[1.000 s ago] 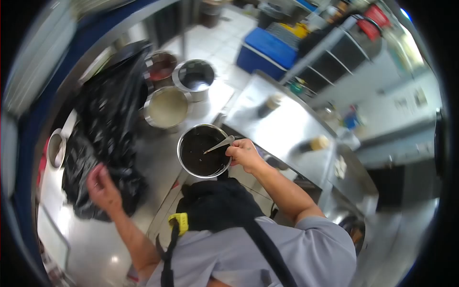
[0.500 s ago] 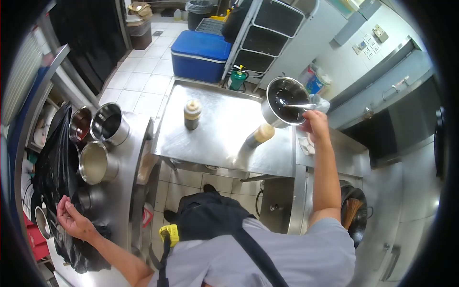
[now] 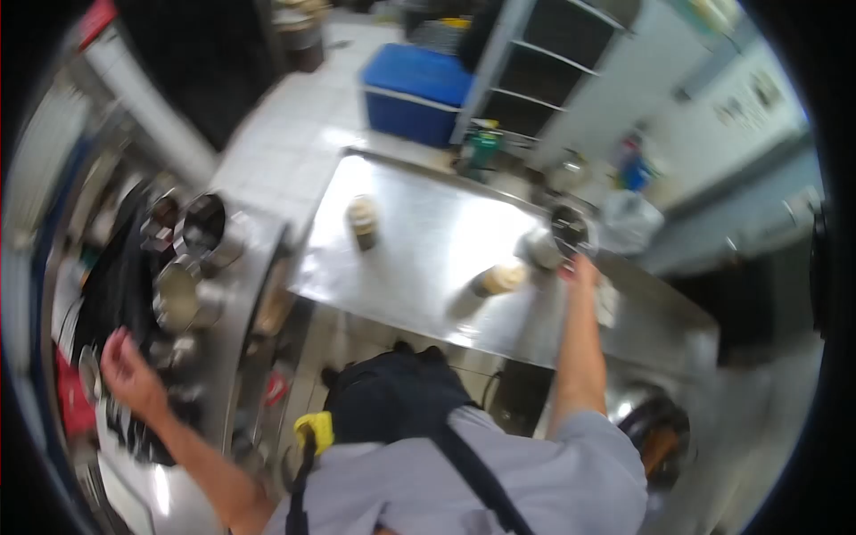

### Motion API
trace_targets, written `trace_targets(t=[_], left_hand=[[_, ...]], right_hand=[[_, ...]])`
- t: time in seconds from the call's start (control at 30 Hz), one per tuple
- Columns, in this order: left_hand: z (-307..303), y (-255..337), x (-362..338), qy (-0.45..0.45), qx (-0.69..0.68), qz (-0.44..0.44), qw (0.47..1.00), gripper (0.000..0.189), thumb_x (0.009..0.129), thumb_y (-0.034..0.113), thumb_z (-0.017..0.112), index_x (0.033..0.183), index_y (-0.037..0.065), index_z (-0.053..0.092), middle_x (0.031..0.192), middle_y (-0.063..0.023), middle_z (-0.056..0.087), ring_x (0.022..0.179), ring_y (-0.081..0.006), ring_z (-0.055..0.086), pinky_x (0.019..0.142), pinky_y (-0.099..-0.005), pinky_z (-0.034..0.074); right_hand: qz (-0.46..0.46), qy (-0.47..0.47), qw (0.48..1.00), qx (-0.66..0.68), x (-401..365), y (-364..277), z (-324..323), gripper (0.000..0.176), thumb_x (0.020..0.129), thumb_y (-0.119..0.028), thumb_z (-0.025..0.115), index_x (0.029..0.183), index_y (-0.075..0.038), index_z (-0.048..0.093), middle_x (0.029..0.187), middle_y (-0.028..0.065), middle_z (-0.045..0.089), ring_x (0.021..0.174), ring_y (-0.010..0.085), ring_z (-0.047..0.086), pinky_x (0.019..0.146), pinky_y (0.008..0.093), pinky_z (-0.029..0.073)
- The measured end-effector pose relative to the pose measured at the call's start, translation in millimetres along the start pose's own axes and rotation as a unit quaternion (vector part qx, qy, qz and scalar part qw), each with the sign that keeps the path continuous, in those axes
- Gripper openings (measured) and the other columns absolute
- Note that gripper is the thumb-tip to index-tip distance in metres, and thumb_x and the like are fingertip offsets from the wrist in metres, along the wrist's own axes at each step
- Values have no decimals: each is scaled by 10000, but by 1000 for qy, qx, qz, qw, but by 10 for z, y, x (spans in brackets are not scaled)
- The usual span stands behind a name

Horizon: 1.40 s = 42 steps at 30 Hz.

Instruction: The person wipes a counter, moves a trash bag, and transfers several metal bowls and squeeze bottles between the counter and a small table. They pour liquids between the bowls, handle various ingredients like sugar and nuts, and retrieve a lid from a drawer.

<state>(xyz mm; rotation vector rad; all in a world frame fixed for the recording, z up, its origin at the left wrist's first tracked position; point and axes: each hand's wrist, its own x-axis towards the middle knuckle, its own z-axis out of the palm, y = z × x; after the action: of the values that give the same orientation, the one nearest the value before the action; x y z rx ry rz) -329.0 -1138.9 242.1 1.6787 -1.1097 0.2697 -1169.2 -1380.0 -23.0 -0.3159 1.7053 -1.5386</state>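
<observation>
My right hand [image 3: 581, 269] reaches out over the right end of the steel table, closed at the near edge of a metal pot [image 3: 542, 250] with dark contents. The pot is tilted and blurred by motion. Close by on its left stands a squeeze bottle [image 3: 501, 279] with a pale top and dark contents. A similar squeeze bottle [image 3: 363, 223] is farther left. My left hand [image 3: 134, 379] is held out above the left counter, its fingers loosely bent and apart, holding nothing. It is nearest to black plastic [image 3: 120, 285] and a metal pot of pale contents [image 3: 178, 299].
The steel table [image 3: 410, 214] lies ahead, with a blue cooler box [image 3: 417, 98] and a green spray bottle [image 3: 484, 147] beyond it. More metal pots [image 3: 207, 227] stand on the left counter. A dark wok [image 3: 655, 437] sits at lower right, and a clear plastic bag [image 3: 631, 221] at far right.
My right hand has brought the pot down and away toward the table's right end, tilting it. My left hand has risen slightly. The whole view has shifted and blurred.
</observation>
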Motion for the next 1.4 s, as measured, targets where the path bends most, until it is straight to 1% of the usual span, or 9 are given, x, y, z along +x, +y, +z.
trace_targets(t=[0.07,0.2,0.33,0.5,0.57,0.77,0.87,0.97,1.4], left_hand=[[67,133,127,3,62,4,998,211,959,93,603,1150,6,613,1101,-107,672,1010,-173,629,901,-287,490],[-12,-52,455,-16,127,-44,991,197,920,133,638,1086,28,646,1002,-97,698,917,-176,672,842,-294,518],[-42,-579,858,-46,158,-31,986,197,878,132,653,1046,27,648,971,-125,702,887,-217,691,798,-311,526],[146,-1182,1409,-96,206,61,972,169,838,154,655,978,59,657,913,-123,687,863,-285,679,753,-376,527],[360,-1543,1681,-129,228,95,960,168,833,173,643,966,72,656,904,-125,676,865,-297,672,755,-399,526],[1409,-2220,2439,-247,316,105,910,297,815,265,668,1052,87,655,1031,-144,669,962,-350,640,848,-441,505],[1801,-2420,2699,-263,249,86,928,433,802,340,694,1158,100,637,1180,-170,636,1103,-388,593,969,-439,460],[1993,-2531,2998,-441,275,22,854,525,807,384,697,1239,99,602,1256,-185,604,1166,-394,562,1015,-433,430],[2060,-3154,3138,-469,308,65,825,535,836,391,675,1267,86,588,1273,-193,595,1174,-387,561,1019,-418,425]], right_hand=[[12,-27,1000,1,20,29,-21,312,945,-202,537,1136,45,526,1104,196,593,994,350,610,769,520,568],[52,39,997,47,300,46,-71,226,838,-137,626,1034,-26,610,893,115,616,817,284,640,651,444,589],[61,53,993,-83,-62,-144,-112,396,839,-395,719,974,-30,644,805,80,592,776,266,618,639,384,535],[-71,171,960,-208,-696,-1004,-106,460,846,-478,689,895,-22,656,861,58,651,721,180,618,575,326,484],[-214,141,943,-211,-1045,-1306,87,389,891,-407,664,931,-20,668,862,46,657,695,151,610,568,267,470],[-368,-3,903,-222,-2814,-1394,1779,263,961,-280,616,912,-29,674,766,9,626,644,87,566,577,224,455],[-361,-65,877,-312,-3635,-1055,2207,215,959,-199,615,929,1,688,754,17,624,678,72,552,596,207,439],[-366,-121,861,-333,-4411,-762,2388,232,962,-200,618,883,9,681,718,6,600,632,59,518,593,202,432],[-233,-64,861,-447,-4996,-250,1838,247,929,-224,649,822,-2,663,693,-7,578,633,71,540,597,219,452]])
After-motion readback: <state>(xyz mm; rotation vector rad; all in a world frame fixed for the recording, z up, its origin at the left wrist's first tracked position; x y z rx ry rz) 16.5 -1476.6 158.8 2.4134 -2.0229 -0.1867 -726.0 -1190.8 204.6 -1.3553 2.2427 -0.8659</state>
